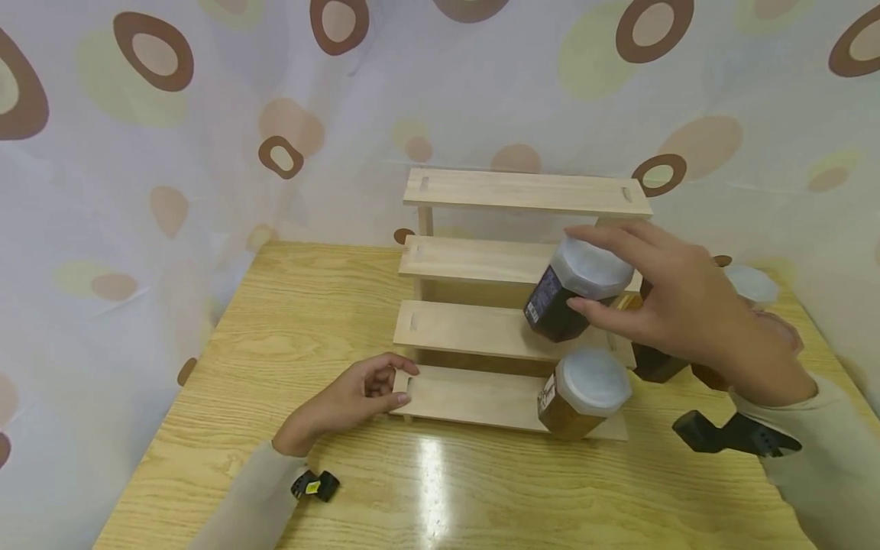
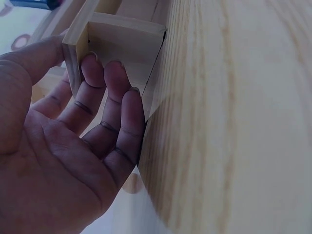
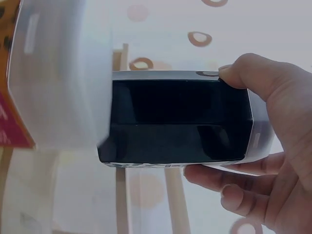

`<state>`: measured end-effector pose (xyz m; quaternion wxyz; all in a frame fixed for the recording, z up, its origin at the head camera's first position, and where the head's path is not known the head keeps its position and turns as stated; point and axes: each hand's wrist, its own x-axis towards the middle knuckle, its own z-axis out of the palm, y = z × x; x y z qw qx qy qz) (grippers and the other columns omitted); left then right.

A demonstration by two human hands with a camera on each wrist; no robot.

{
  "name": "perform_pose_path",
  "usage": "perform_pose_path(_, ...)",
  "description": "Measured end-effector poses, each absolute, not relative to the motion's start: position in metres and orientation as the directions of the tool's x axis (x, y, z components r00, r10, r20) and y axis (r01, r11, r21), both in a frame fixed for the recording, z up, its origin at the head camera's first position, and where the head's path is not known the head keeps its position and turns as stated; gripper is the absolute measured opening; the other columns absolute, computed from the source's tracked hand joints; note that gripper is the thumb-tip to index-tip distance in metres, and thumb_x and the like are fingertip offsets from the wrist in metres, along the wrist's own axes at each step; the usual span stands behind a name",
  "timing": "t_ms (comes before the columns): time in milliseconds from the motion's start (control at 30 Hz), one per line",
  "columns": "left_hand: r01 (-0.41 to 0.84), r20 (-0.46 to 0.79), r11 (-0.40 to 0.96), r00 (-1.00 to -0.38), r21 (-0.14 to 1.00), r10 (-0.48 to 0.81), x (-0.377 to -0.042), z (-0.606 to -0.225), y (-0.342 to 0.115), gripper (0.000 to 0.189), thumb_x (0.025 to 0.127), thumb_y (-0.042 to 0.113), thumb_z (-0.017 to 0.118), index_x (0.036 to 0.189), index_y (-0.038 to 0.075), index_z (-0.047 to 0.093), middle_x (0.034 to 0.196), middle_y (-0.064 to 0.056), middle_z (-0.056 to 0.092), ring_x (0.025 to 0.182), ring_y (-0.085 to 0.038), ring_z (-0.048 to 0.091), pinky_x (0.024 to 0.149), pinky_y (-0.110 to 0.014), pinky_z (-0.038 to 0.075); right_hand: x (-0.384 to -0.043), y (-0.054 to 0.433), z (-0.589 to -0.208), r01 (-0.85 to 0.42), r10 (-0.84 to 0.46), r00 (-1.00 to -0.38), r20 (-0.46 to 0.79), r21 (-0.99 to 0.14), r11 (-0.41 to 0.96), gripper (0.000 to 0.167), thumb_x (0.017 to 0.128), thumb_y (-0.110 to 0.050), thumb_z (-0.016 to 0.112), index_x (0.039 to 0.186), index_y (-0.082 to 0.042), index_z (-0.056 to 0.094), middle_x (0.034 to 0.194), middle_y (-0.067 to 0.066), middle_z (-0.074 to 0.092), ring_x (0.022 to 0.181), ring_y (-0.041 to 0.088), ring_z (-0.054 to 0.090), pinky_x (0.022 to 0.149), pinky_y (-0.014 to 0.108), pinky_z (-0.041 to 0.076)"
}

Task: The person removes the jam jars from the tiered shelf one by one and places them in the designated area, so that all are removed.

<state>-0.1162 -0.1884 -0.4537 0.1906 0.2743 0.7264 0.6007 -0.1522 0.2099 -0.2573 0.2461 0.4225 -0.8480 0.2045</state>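
My right hand (image 1: 687,294) grips a dark jar (image 1: 560,305) with a frosted white lid, thumb and fingers spread across it. The jar tilts over the second-lowest board of a stepped wooden shelf rack (image 1: 474,325). In the right wrist view its glossy black side (image 3: 180,122) lies between thumb and fingers. An amber jar (image 1: 574,401) with a similar lid stands on the lowest board, below the dark one. My left hand (image 1: 354,397) holds the left end of that lowest board (image 2: 78,44), thumb on one face and curled fingers at the other.
More lidded jars (image 1: 752,286) stand on the table right of the rack, partly hidden behind my right hand and forearm. The wood-grain table (image 1: 309,305) meets a patterned curtain (image 1: 206,153) at the back. Black camera straps (image 1: 739,435) sit on both wrists.
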Motion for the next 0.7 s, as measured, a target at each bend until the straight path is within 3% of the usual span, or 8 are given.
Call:
perform_pose_path(100,0.174,0.052,0.136,-0.778,0.975,0.626,-0.117,-0.453,-0.189,0.035,0.101,0.002,0.065,0.135,0.003,0.058,0.074,-0.002,0.053,0.060,-0.009,0.044,0.057,-0.021,0.041,-0.150,0.218,-0.254,-0.804,-0.591,-0.531,0.607,-0.141,0.577,0.071,0.095,-0.064,0.057,0.140,-0.010,0.063,0.126,0.013,0.066,0.065,0.010,0.051,0.053,0.019,0.042)
perform_pose_path(367,0.175,0.050,0.141,-0.780,0.974,0.624,-0.117,-0.453,-0.188,0.035,0.101,0.003,0.066,0.135,0.004,0.058,0.073,-0.002,0.052,0.060,-0.009,0.044,0.057,-0.022,0.041,-0.143,0.240,-0.248,-0.781,-0.566,-0.538,0.625,-0.119,0.613,0.073,0.093,-0.065,0.060,0.138,-0.007,0.065,0.111,0.012,0.068,0.065,0.006,0.045,0.051,0.015,0.040)
perform_pose_path(700,0.170,0.050,0.131,-0.776,0.977,0.629,-0.117,-0.452,-0.188,0.035,0.101,0.003,0.065,0.135,0.003,0.057,0.074,-0.002,0.052,0.060,-0.009,0.045,0.057,-0.022,0.042,-0.130,0.267,-0.243,-0.702,-0.508,-0.591,0.627,-0.088,0.707,0.084,0.092,-0.075,0.051,0.138,-0.005,0.065,0.108,0.016,0.068,0.065,-0.001,0.040,0.051,0.014,0.039)
